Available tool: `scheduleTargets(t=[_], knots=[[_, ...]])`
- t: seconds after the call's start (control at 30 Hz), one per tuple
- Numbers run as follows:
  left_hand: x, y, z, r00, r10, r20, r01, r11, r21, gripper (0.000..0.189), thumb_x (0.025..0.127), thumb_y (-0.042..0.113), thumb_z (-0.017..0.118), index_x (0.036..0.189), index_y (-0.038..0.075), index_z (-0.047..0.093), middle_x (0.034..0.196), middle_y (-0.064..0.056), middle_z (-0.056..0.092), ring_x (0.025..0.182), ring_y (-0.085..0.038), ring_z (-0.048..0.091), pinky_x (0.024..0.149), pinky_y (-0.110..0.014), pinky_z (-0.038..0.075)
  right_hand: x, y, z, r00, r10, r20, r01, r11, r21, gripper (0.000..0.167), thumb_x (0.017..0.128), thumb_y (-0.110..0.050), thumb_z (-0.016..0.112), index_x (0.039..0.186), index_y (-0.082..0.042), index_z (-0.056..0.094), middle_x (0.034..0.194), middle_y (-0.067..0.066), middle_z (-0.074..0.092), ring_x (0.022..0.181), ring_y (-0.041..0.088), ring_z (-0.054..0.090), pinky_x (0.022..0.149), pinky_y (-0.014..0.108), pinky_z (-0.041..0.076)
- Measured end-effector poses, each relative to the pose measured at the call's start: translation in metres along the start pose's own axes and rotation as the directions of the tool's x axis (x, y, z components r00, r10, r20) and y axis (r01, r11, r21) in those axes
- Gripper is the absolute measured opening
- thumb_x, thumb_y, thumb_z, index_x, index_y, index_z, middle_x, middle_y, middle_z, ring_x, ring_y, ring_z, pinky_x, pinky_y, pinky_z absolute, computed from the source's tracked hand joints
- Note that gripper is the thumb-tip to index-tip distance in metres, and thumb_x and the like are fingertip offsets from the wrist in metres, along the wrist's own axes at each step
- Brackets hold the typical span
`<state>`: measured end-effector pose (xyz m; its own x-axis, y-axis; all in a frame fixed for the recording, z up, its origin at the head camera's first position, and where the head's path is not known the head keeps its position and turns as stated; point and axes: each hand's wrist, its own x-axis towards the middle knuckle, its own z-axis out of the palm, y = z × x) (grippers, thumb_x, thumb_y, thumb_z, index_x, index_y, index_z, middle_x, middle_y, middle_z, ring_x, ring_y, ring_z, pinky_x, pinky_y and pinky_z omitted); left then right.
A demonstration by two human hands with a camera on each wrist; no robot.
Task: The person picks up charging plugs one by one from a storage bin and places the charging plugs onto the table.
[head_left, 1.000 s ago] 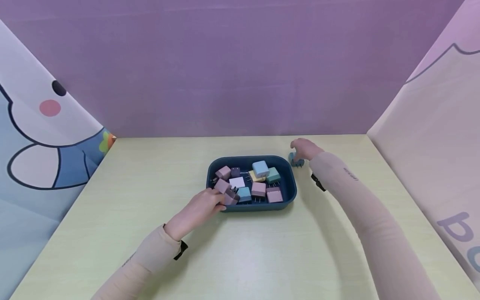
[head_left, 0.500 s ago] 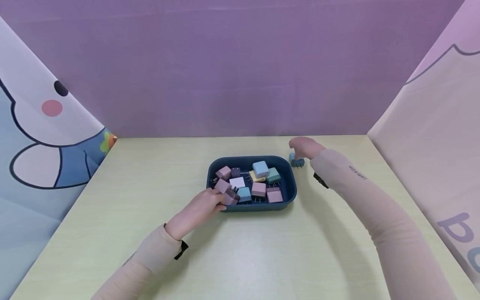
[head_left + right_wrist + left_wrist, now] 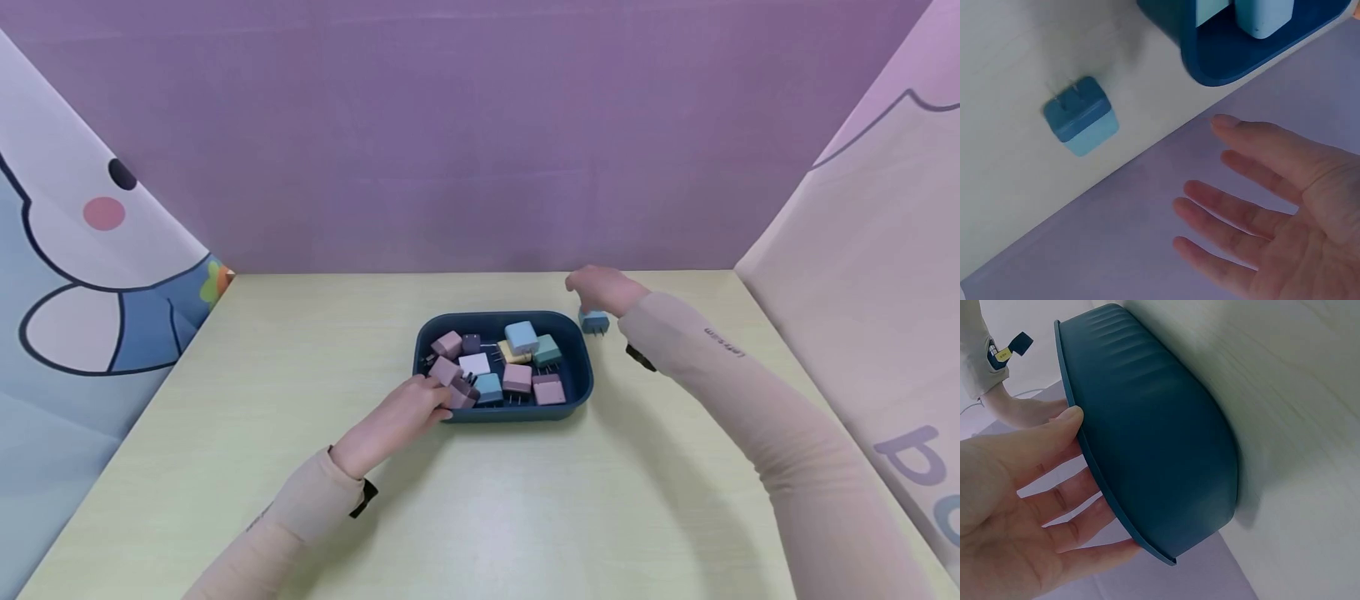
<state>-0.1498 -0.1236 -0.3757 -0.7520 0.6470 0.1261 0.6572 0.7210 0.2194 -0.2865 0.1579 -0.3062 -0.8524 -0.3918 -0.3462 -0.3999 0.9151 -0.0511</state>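
Observation:
A dark blue rectangular bin [image 3: 525,415] stands on the table, holding several small charger plugs in pink, purple, white, yellow, green and blue. At its near left corner my left hand [image 3: 397,421] grips the rim. The left wrist view shows the thumb on the bin's outer wall [image 3: 1154,425] and the fingers reaching behind the rim. A blue two-tone charger plug [image 3: 594,322] lies on the table just right of the bin, prongs toward me. My right hand [image 3: 603,290] hovers above and behind it, fingers spread and apart from the plug [image 3: 1082,115].
The pale table [image 3: 487,517] ends at a purple backdrop [image 3: 480,150]. Printed cloth panels [image 3: 75,292] stand along the left side, and a pale one [image 3: 885,292] along the right. Inside the bin, a light blue plug [image 3: 521,337] rests on a yellow one [image 3: 513,354].
My right hand has let go of the blue charger plug and shifted slightly up and left, leaving it on the table. The left hand and the bin have stayed put.

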Motion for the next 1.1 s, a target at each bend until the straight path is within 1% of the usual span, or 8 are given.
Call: scheduleTargets(t=[0.23,0.33,0.5,0.73,0.9,1.1], knots=[[0.000,0.000,0.001,1.000,-0.003,0.000,0.003,1.000,0.015,0.009,0.076,0.012,0.068,0.079,0.005,0.063,0.075,-0.005,0.060,0.065,-0.015,0.047,0.060,-0.026,0.042,-0.003,-0.013,-0.003,0.998,-0.060,-0.022,0.059,0.997,-0.040,0.043,0.076,0.003,0.064,0.118,0.002,0.052,0.120,0.019,0.051,0.107,0.032,0.050,0.083,0.038,0.043],[0.000,0.000,0.001,1.000,0.000,0.000,0.000,1.000,0.019,0.009,0.076,0.012,0.068,0.079,0.005,0.063,0.075,-0.005,0.060,0.065,-0.015,0.047,0.061,-0.026,0.042,-0.004,-0.020,-0.003,0.996,-0.086,-0.016,0.085,0.995,-0.053,0.044,0.077,0.003,0.064,0.119,0.002,0.051,0.121,0.019,0.051,0.107,0.031,0.050,0.083,0.038,0.043],[-0.001,0.000,0.001,1.000,-0.002,-0.001,0.002,1.000,0.014,0.009,0.076,0.012,0.068,0.078,0.005,0.063,0.075,-0.005,0.060,0.063,-0.015,0.046,0.059,-0.026,0.041,-0.005,-0.033,-0.003,0.995,-0.100,0.012,0.100,0.994,-0.052,0.045,0.078,0.001,0.064,0.121,0.002,0.049,0.123,0.018,0.050,0.106,0.029,0.050,0.084,0.037,0.043],[-0.001,0.000,0.002,1.000,-0.008,-0.012,0.008,1.000,0.014,0.009,0.076,0.012,0.069,0.077,0.006,0.062,0.075,-0.005,0.059,0.063,-0.015,0.046,0.059,-0.026,0.040,-0.003,-0.049,0.003,0.995,-0.084,0.053,0.084,0.996,0.009,0.047,0.079,0.001,0.063,0.124,-0.001,0.048,0.126,0.016,0.047,0.109,0.027,0.048,0.088,0.037,0.041],[-0.001,-0.001,0.003,1.000,-0.001,-0.023,0.001,1.000,0.012,0.010,0.075,0.011,0.069,0.080,0.004,0.064,0.075,-0.005,0.060,0.064,-0.016,0.046,0.060,-0.026,0.041,0.001,-0.058,0.008,0.994,-0.103,0.037,0.103,0.995,0.003,0.047,0.078,-0.001,0.064,0.122,-0.002,0.050,0.123,0.014,0.050,0.105,0.024,0.050,0.088,0.036,0.041],[0.000,0.000,0.003,1.000,-0.015,-0.014,0.015,1.000,0.004,0.011,0.076,0.011,0.069,0.082,0.004,0.064,0.077,-0.006,0.061,0.065,-0.016,0.046,0.061,-0.027,0.041,0.006,-0.062,0.017,0.989,-0.150,0.015,0.150,0.989,0.019,0.048,0.076,-0.002,0.067,0.121,-0.001,0.052,0.120,0.013,0.053,0.103,0.024,0.051,0.086,0.036,0.042]])
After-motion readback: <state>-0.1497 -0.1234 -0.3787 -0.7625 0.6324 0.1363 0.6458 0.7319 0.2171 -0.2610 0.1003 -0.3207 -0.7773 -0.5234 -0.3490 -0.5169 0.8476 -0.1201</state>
